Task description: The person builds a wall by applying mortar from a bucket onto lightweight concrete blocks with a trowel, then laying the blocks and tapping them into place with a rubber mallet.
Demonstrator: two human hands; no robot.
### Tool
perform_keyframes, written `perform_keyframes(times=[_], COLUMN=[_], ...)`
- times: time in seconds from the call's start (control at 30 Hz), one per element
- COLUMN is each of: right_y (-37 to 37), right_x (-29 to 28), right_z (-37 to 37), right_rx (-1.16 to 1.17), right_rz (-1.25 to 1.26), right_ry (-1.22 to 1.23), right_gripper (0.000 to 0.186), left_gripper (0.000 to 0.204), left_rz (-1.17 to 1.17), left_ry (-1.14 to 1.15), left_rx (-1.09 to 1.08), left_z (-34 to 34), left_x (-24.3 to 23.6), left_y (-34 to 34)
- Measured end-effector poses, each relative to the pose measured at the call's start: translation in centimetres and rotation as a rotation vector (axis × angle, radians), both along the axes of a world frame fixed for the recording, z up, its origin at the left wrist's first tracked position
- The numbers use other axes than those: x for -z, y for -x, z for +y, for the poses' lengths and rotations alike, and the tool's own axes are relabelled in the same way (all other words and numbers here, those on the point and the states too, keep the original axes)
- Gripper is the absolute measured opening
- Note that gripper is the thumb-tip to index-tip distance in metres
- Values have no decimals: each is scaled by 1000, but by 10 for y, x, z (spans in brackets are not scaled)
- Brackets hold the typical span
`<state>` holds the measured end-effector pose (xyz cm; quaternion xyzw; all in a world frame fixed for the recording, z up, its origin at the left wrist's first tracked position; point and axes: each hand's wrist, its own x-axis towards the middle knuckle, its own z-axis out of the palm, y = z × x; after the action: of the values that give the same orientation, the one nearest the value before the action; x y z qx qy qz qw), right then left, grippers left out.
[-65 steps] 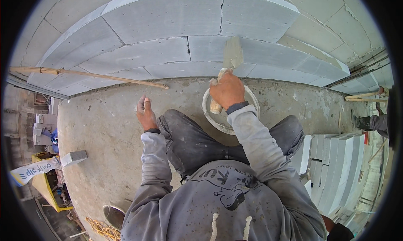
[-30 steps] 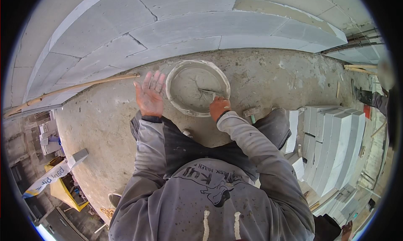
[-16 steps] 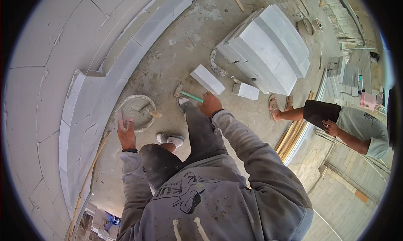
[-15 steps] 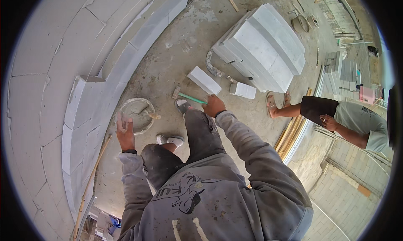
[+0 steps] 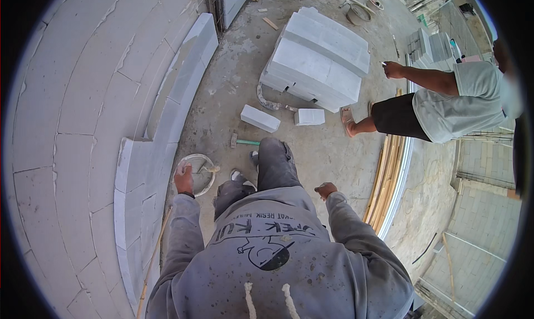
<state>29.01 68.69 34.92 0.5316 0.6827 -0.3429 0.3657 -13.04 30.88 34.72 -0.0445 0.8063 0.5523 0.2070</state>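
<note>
My left hand hangs over the near side of a round bucket that has a handle resting on its rim. Its fingers are loosely bent and apart, and I see nothing held. To the right of my knees, my right hand is in the air with loosely curled fingers, empty. A hammer with a green handle and a dusty head lies on the floor beyond my feet. Past it are a long white block and a shorter white block.
A low wall of white blocks runs along my left, with a thin stick leaning near it. A large block stack stands ahead. At the right, another person stands beside wooden planks.
My right hand has let go of the hammer, which now lies on the floor, and has drawn back to the right. The other person has raised an arm.
</note>
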Motion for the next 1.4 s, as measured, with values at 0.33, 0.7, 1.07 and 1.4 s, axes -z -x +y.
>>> perform_keyframes(times=[0.33, 0.7, 1.07, 1.4], right_y=[0, 83, 59, 134], right_x=[18, 115, 252, 230], right_z=[67, 357, 581, 594], right_rx=[271, 120, 765, 1335], right_rz=[49, 137, 167, 759], right_ry=[66, -273, -762, -15], right_gripper=[39, 44, 67, 60], left_gripper=[46, 39, 63, 79], left_rz=[-182, -291, 67, -68], left_ry=[-234, -60, 460, 488], left_rx=[-58, -102, 561, 382], left_z=[76, 304, 673, 721], left_x=[-11, 34, 183, 244], left_y=[53, 115, 198, 195])
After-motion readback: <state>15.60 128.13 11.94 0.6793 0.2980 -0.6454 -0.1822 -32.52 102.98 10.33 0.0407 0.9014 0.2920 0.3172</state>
